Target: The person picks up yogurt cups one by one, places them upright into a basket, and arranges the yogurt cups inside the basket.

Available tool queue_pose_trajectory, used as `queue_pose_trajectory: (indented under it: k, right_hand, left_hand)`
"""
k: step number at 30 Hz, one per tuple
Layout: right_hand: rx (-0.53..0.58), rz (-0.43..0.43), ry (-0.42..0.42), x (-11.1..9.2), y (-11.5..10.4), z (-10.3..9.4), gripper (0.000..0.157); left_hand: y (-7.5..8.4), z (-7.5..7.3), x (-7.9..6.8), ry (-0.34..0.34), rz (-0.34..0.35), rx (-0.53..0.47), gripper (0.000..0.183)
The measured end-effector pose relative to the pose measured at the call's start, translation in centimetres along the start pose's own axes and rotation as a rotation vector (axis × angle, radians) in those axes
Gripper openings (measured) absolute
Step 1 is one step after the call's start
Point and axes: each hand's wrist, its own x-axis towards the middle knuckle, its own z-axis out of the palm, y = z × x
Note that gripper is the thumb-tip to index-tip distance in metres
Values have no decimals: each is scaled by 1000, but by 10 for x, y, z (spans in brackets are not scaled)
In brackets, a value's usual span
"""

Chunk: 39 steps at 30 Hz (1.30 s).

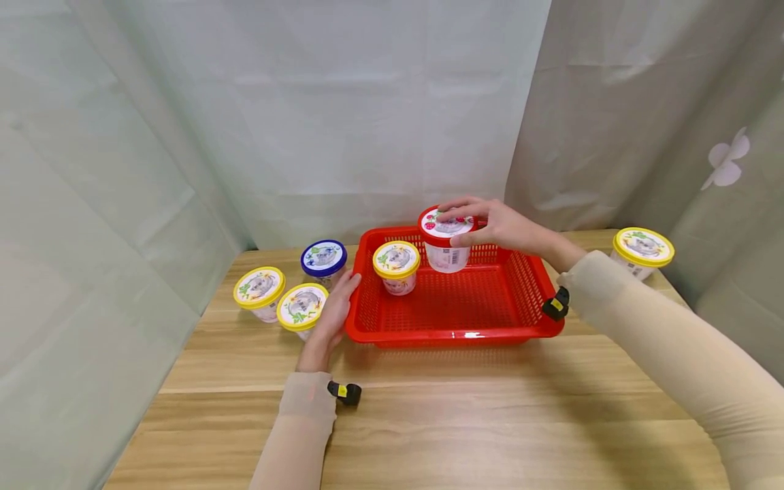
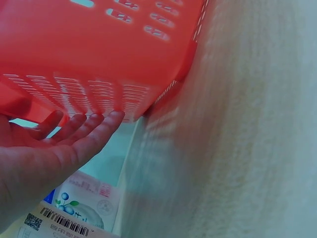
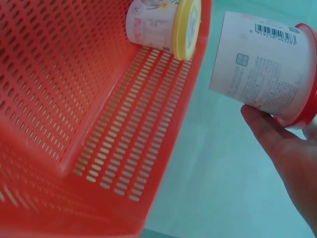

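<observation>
My right hand [image 1: 499, 226] grips a tub with a red lid [image 1: 448, 245], thumb and fingers around the lid's edge. The tub is held above the back part of the red basket [image 1: 453, 337]; its barcode side faces the camera in the right wrist view. My left hand [image 1: 331, 313] holds the left side of the basket at the rim. In the left wrist view its fingers [image 2: 99, 134] lie against the outer wall, while the thumb is hidden there. A yellow-lidded tub [image 1: 397, 269] stands inside the basket at its left end.
Left of the basket stand a blue-lidded tub [image 1: 323, 258] and two yellow-lidded tubs, one farther left [image 1: 260, 292], the other near my left hand [image 1: 303, 306]. Another yellow-lidded tub [image 1: 642, 252] is at the far right. Pale curtains [image 1: 367, 122] enclose the wooden table [image 1: 465, 422].
</observation>
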Motion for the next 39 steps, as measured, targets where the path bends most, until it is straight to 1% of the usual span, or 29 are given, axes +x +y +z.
queue_pose_trajectory:
  k: [7, 10, 17, 23, 26, 32, 34, 39]
  right_hand:
    - [-1, -15, -52, 5, -2, 9, 44]
    - [9, -16, -64, 7, -3, 13, 43]
    - [29, -10, -97, 12, -7, 22, 44]
    - [30, -41, -143, 18, -6, 27, 44]
    - [13, -57, -179, 20, -5, 29, 45]
    - [-38, -92, -279, 28, -3, 38, 46]
    - [-47, -85, -310, 31, -3, 42, 45]
    - [-27, -49, -393, 39, -2, 53, 48]
  left_hand:
    - [2, 2, 0, 19, -12, 25, 56]
    - [3, 2, -1, 16, -15, 32, 56]
    - [4, 2, -1, 10, 10, 20, 54]
    - [3, 3, -1, 10, 10, 34, 52]
    - [3, 3, 0, 0, 9, 30, 52]
    - [4, 2, -2, -2, 1, 30, 53]
    - [4, 1, -3, 6, 0, 28, 52]
    - [3, 1, -5, 21, 4, 24, 51]
